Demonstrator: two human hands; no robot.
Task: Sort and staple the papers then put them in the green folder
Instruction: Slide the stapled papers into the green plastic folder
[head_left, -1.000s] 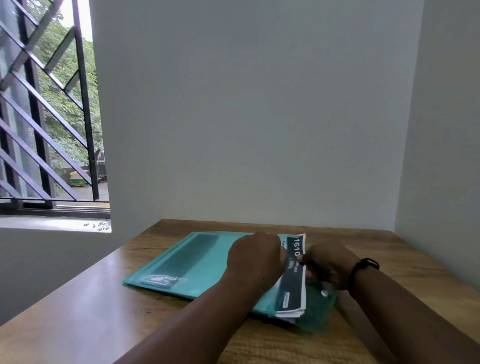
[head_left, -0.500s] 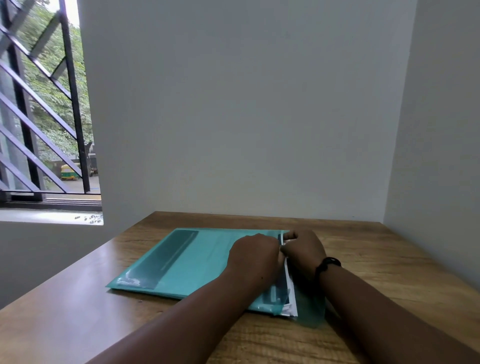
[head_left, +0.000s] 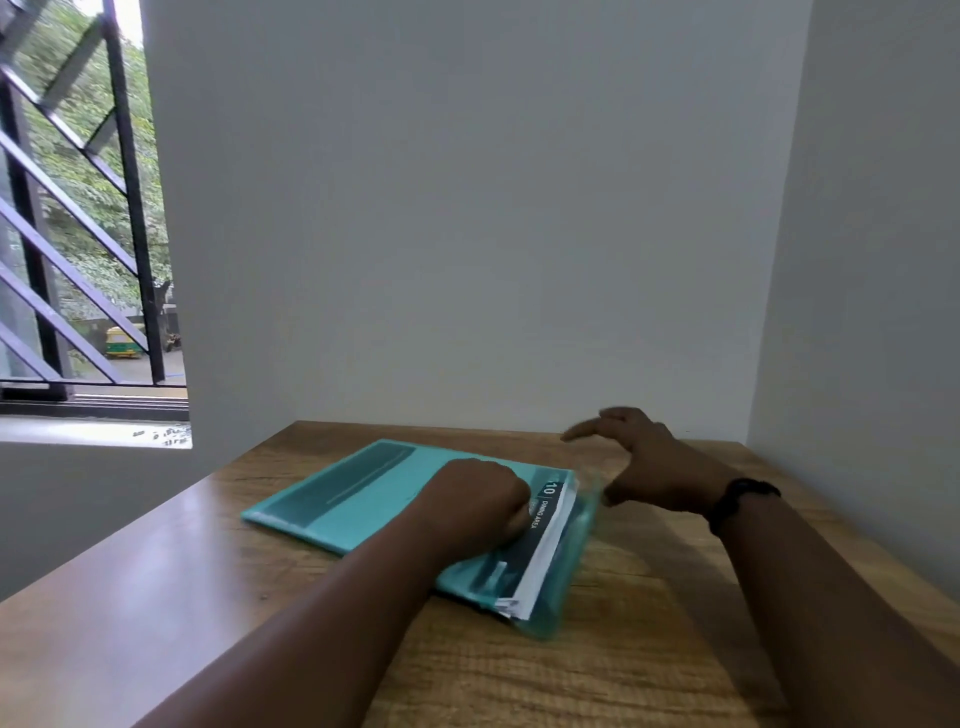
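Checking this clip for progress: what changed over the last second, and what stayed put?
The right hand let go of the papers and lifted away to the right, fingers spread. More of the papers' edge now shows outside the green folder. The left hand stays curled on the folder's open edge; the folder stays flat on the table.

Wooden table (head_left: 597, 670) w/ green folder (head_left: 374, 499) lying flat on it
Table fits into a corner btwn two grey walls; folder sits mid-table, angled, w/ a stack of papers (head_left: 545, 551) sticking out of its right edge, dark printed strip on the top sheet
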